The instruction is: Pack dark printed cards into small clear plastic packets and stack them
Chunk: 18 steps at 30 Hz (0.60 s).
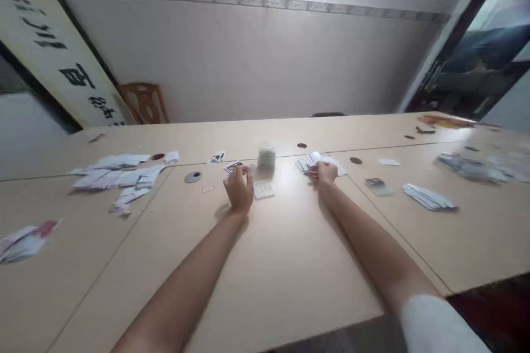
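Note:
My left hand (240, 190) is raised just over the table with its fingers curled together; what they hold, if anything, is too blurred to make out. A small dark-and-white printed card (233, 166) lies right behind its fingertips. To its right are a pale, flat plastic case (264, 190) and, farther back, a stack of clear cases (266, 155). At a spread of white paper slips (305, 164), my right hand (326, 171) is closed on a slip, its fingers low over the pile.
Heaps of white paper packets (120, 171) cover the left side of the joined tables. Right of my right arm lie a clear case with a dark picture (377, 186), a row of slips (429, 197) and plastic bags (476, 166). A grey round cap (192, 177) sits left.

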Motion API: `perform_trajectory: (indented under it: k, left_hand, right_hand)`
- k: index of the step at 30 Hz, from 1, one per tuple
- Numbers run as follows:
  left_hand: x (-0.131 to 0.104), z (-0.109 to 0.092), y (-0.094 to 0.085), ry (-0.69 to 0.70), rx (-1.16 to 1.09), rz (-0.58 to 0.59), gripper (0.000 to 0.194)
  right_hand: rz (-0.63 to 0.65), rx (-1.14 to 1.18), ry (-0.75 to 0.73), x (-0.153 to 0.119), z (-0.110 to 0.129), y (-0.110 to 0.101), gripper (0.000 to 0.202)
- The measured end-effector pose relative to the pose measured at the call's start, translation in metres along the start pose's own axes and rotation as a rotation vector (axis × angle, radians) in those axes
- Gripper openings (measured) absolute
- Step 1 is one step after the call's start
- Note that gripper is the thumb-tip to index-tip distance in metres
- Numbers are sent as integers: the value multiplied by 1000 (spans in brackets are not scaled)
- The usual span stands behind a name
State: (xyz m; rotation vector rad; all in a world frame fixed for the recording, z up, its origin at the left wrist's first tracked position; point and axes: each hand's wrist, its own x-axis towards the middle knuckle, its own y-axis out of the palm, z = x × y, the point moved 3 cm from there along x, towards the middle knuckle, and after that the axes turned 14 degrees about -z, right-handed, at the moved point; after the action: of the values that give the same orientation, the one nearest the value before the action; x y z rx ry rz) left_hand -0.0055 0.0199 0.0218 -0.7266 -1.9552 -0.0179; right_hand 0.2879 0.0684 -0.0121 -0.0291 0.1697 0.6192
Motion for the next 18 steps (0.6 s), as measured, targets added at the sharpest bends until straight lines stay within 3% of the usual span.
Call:
perform_trajectory:
  k: [8, 12, 14, 18]
  left_hand:
    - [0, -4, -1, 31, -20, 5, 10]
    - [-1, -5, -1, 55, -25, -9, 9]
    - [-1, -6, -2, 73, -27, -7, 10]
    - [-4, -14, -6, 214, -47, -30, 11]
  right_hand:
    - [-22, -16, -43, 1, 5, -3, 9]
    - [22, -1, -123, -18, 18, 1, 12]
    - [148, 8, -145, -37, 23, 9, 14]
    - [574, -5, -104, -92, 26, 28, 24]
